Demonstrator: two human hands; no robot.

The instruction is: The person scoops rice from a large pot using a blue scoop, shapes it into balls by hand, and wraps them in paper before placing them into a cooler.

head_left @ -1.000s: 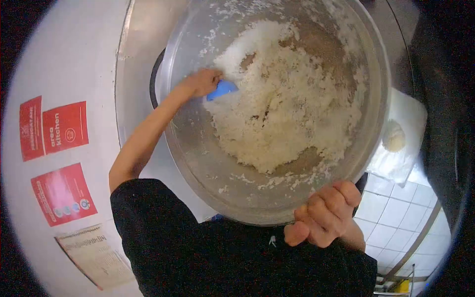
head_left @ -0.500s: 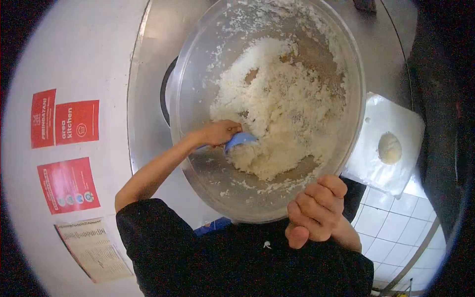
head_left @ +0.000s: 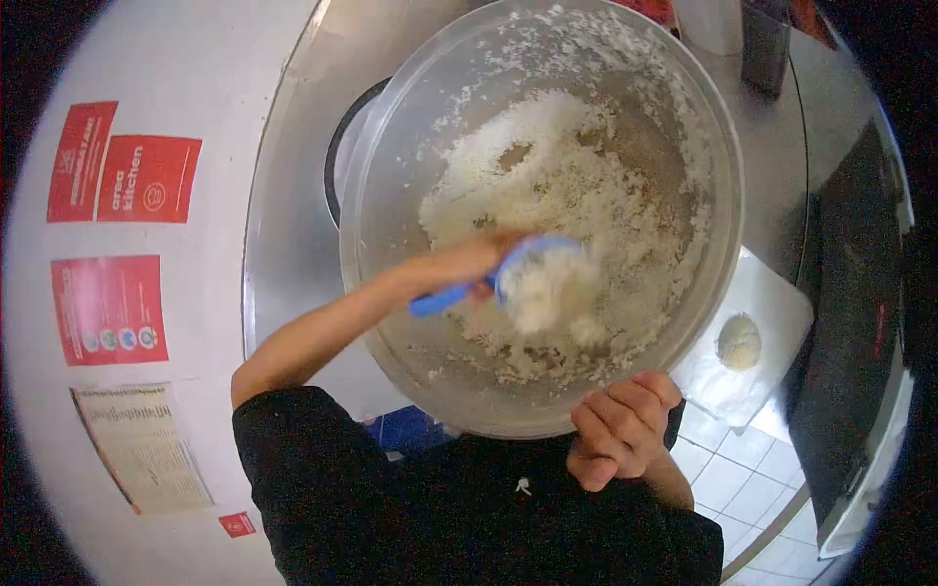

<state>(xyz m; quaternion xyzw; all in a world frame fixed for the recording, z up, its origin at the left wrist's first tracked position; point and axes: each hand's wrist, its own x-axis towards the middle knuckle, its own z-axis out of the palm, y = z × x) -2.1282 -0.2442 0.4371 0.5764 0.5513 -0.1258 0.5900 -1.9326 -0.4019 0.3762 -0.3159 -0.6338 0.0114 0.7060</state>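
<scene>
- The left hand (head_left: 469,262) is wrapped tightly around the handle of a blue rice paddle (head_left: 489,276). It looks blurry.
- The blue rice paddle is sitting in the middle of the big clear bowl (head_left: 391,195), and its round end is pointing toward 3 o'clock.
- A clump of white rice is sitting on the round end of the paddle.
- The cooked rice (head_left: 586,186) is filling most of the bowl, from the middle up toward 12 o'clock. Little bits of rice are sticking to the bowl's walls.
- The right hand (head_left: 620,425) is curled closed over the rim of the bowl at 6 o'clock, with the fingers bent over the edge.
- The bowl is resting over the shiny metal tabletop (head_left: 293,195), which is showing at 9 o'clock from it.
- A white cloth (head_left: 762,322) is lying at 4 o'clock from the bowl, with a small round lump of dough (head_left: 740,341) on top of it.
- Red signs (head_left: 122,179) are hanging on the white wall at 9 o'clock, well apart from the bowl, and a paper notice (head_left: 142,447) is hanging below them at 7 o'clock.
- White floor tiles (head_left: 728,474) are showing at 5 o'clock.
</scene>
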